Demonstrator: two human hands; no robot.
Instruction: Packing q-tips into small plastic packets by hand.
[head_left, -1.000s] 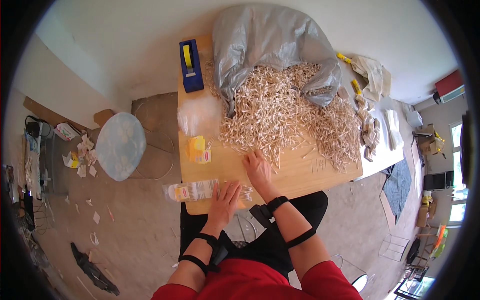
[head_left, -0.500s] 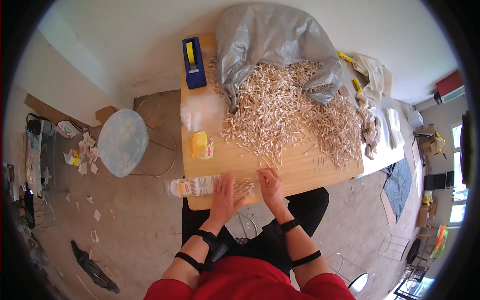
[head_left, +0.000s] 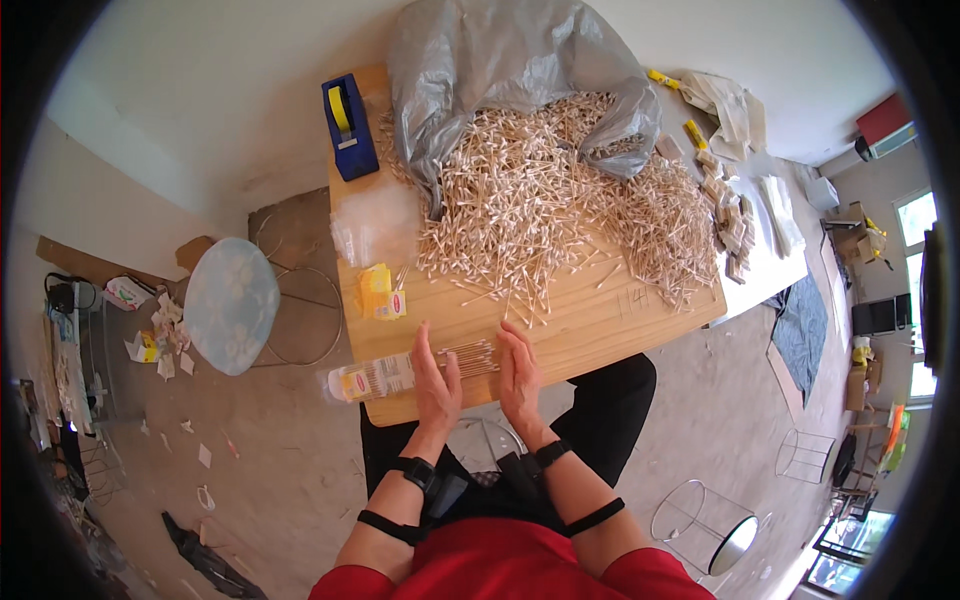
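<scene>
At the table's front edge, a bundle of cotton swabs [head_left: 472, 358] lies between my two hands. My left hand [head_left: 435, 382] stands on edge with its fingers stretched out, beside a clear plastic bag [head_left: 372, 379] that holds swabs and a yellow-and-white card. Facing it, my right hand [head_left: 519, 376] has straight fingers and its palm against or close to the swab ends; I cannot tell if it touches them. Beyond the bag sit small yellow-and-white cards [head_left: 380, 294]. A large heap of loose swabs [head_left: 520, 200] spreads over the middle of the wooden table [head_left: 590, 335].
A grey plastic sack [head_left: 500, 55] lies open behind the heap. On the left are a blue tape dispenser [head_left: 349, 127] and a stack of clear bags [head_left: 378, 222]. A round stool [head_left: 232, 305] stands left of the table, and packed bundles [head_left: 733, 220] lie to the right.
My right hand has gone from curled fingers to a flat, upright palm at the swab ends. My left hand has turned on edge. The whole view has shifted slightly.
</scene>
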